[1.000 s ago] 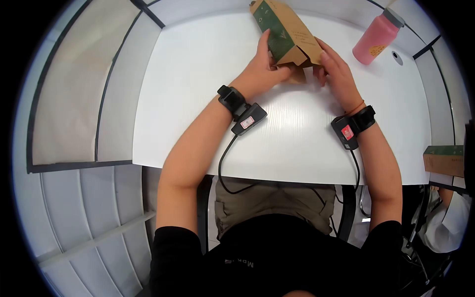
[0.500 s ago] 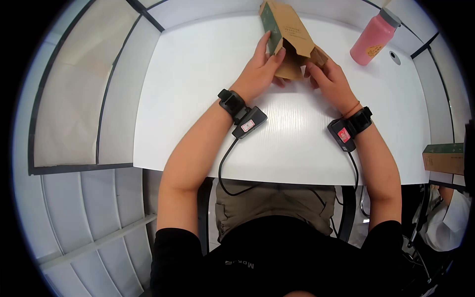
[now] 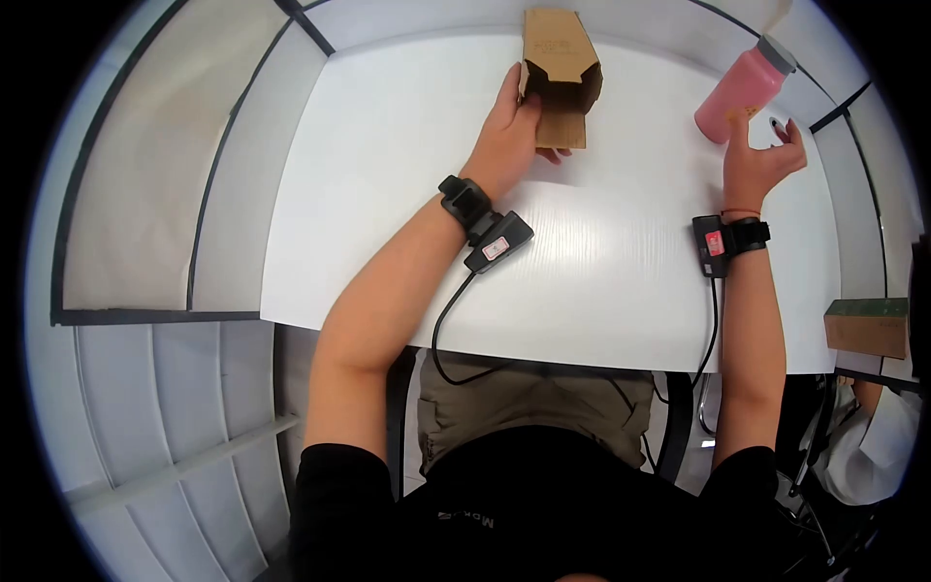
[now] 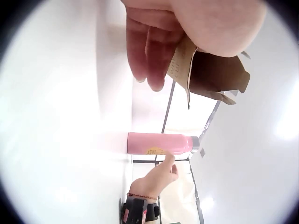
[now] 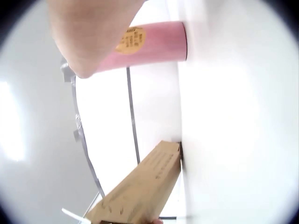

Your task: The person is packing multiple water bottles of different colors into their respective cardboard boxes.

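Observation:
A brown cardboard box (image 3: 561, 44) stands tilted at the back of the white table, its near end open with a flap hanging down. My left hand (image 3: 506, 141) grips its left side, thumb at the opening and other fingers beneath. The left wrist view shows the box (image 4: 180, 65) beside the fingers of that hand. My right hand (image 3: 761, 165) is raised just in front of the pink bottle (image 3: 745, 87), thumb and fingers spread, holding nothing. In the right wrist view the bottle (image 5: 163, 42) stands upright behind the hand; contact cannot be told.
A round cable hole (image 3: 776, 124) lies right of the bottle. Low partition panels (image 3: 262, 175) border the table (image 3: 388, 242). Another green and brown box (image 3: 866, 328) sits at the right edge. Cables run from both wrist cameras down over the front edge.
My right hand has let go of the box flap and moved right to the bottle. The box, in my left hand, has turned so its open end faces me.

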Tool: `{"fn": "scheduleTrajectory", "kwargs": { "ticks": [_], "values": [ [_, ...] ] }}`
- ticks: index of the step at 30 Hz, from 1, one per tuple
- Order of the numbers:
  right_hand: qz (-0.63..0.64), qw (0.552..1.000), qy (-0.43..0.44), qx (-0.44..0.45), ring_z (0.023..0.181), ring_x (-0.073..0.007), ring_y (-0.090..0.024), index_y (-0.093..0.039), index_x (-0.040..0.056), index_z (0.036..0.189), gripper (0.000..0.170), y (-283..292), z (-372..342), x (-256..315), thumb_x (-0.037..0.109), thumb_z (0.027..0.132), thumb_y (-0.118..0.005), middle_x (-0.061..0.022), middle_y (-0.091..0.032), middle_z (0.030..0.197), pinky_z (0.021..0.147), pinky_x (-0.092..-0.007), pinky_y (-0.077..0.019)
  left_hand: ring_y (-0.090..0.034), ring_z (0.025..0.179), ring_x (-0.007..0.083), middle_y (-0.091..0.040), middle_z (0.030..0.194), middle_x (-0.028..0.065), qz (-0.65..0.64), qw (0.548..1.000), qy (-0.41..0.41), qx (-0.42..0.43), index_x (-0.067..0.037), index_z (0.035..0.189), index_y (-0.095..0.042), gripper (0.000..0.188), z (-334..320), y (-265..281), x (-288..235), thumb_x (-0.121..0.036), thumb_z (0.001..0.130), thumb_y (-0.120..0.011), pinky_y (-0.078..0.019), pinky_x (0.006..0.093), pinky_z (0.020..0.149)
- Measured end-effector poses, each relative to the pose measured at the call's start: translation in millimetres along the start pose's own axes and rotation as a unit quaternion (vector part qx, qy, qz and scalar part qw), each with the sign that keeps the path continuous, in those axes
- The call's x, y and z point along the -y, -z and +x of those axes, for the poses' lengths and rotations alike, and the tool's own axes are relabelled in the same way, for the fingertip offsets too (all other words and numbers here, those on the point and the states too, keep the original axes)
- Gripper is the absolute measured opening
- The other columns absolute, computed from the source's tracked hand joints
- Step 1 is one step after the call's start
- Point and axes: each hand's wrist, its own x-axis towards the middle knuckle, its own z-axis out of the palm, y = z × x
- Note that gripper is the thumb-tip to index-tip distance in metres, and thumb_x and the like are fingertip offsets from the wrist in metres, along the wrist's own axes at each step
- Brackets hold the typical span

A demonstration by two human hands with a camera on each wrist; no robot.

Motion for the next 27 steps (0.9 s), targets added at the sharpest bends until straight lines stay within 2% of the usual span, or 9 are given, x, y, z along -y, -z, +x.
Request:
{"fn": "scheduleTrajectory", "kwargs": {
  "ticks": [1, 2, 4, 5, 9, 16, 21, 24, 27],
  "values": [
    [-0.026, 0.999, -0.033, 0.015, 0.105, -0.0295, -0.053, -0.041, -0.0095, 0.137, 0.077, -7, -2, -11, 0.031, 0.083, -0.078, -0.0161, -0.057, 0.113, 0.096, -0.0395, -0.0441, -0.069, 0.077, 0.0253, -0.064, 0.113, 0.0206, 0.004, 1.0, -0.011, -0.004, -0.005, 0.157, 0.012, 0.069, 0, 1, 1, -0.017, 0.106, -0.033, -0.0577, 0.0346, 0.065],
    [0.068, 0.986, -0.118, 0.094, 0.106, -0.0284, -0.055, -0.04, -0.0097, 0.138, 0.081, -14, -5, -22, 0.034, 0.082, -0.08, -0.0163, -0.058, 0.115, 0.097, -0.0386, -0.0446, -0.069, 0.076, 0.025, -0.064, 0.112, 0.0208, 0.009, 1.0, -0.021, -0.007, -0.005, 0.156, 0.013, 0.069, 0, 1, 1, -0.015, 0.105, -0.032, -0.0576, 0.0344, 0.065],
    [0.248, 0.895, -0.278, 0.244, 0.108, -0.0262, -0.058, -0.04, -0.0102, 0.14, 0.088, -17, -5, -22, 0.039, 0.08, -0.082, -0.0168, -0.06, 0.12, 0.098, -0.0367, -0.0457, -0.069, 0.075, 0.0245, -0.064, 0.111, 0.0208, 0.035, 0.998, -0.047, -0.025, -0.006, 0.154, 0.02, 0.072, -3, -2, -1, -0.009, 0.103, -0.03, -0.0575, 0.0337, 0.064],
    [0.153, 0.912, -0.22, 0.309, 0.108, -0.0205, -0.061, -0.042, -0.0106, 0.139, 0.086, -14, -4, -26, 0.036, 0.08, -0.083, -0.0165, -0.062, 0.122, 0.093, -0.0322, -0.0491, -0.069, 0.074, 0.0243, -0.064, 0.11, 0.0209, 0.047, 0.997, -0.059, -0.032, -0.006, 0.153, 0.023, 0.073, -4, -4, -3, -0.006, 0.101, -0.029, -0.0574, 0.0333, 0.064],
    [0.226, 0.888, -0.245, 0.316, 0.095, -0.0171, -0.062, -0.051, -0.0083, 0.127, 0.066, -10, -5, -13, 0.029, 0.082, -0.082, -0.0128, -0.064, 0.112, 0.081, -0.03, -0.0525, -0.069, 0.074, 0.0239, -0.062, 0.113, 0.0215, 0.071, 0.991, -0.103, -0.049, -0.008, 0.148, 0.032, 0.077, -4, -4, -1, 0.0, 0.098, -0.025, -0.0571, 0.0324, 0.063],
    [0.296, 0.869, -0.152, 0.366, 0.095, -0.0163, -0.063, -0.053, 0.0005, 0.125, 0.056, 8, -10, 25, 0.018, 0.08, -0.082, -0.0085, -0.065, 0.112, 0.085, -0.0324, -0.052, -0.068, 0.074, 0.0234, -0.06, 0.114, 0.0208, 0.041, 0.982, -0.121, -0.14, -0.009, 0.15, 0.026, 0.073, -4, -7, -6, 0.001, 0.098, -0.024, -0.0563, 0.0319, 0.062],
    [0.306, 0.864, 0.097, 0.388, 0.111, -0.0292, -0.065, -0.057, 0.0052, 0.128, 0.059, 17, -15, 58, 0.008, 0.074, -0.081, -0.0137, -0.066, 0.122, 0.097, -0.0351, -0.0512, -0.068, 0.077, 0.0235, -0.06, 0.114, 0.0215, 0.016, 0.976, -0.123, -0.182, -0.009, 0.151, 0.022, 0.071, -5, -6, -11, -0.002, 0.099, -0.026, -0.0559, 0.0323, 0.062],
    [0.309, 0.851, 0.107, 0.411, 0.109, -0.0322, -0.065, -0.057, 0.0048, 0.126, 0.06, 24, -15, 78, 0.005, 0.071, -0.08, -0.0139, -0.066, 0.12, 0.095, -0.0377, -0.0526, -0.067, 0.078, 0.0241, -0.059, 0.115, 0.0221, 0.027, 0.971, -0.144, -0.187, -0.008, 0.151, 0.022, 0.072, -4, -6, -7, -0.001, 0.099, -0.027, -0.0557, 0.0326, 0.063],
    [0.268, 0.87, 0.162, 0.381, 0.104, -0.0355, -0.065, -0.057, 0.0048, 0.124, 0.058, 25, -14, 83, 0.006, 0.07, -0.078, -0.0153, -0.066, 0.116, 0.09, -0.0394, -0.0548, -0.067, 0.079, 0.0243, -0.058, 0.118, 0.0222, 0.158, 0.938, -0.229, -0.206, -0.008, 0.152, 0.023, 0.073, 7, 10, 18, -0.002, 0.099, -0.028, -0.0558, 0.0332, 0.064]
  ]
}}
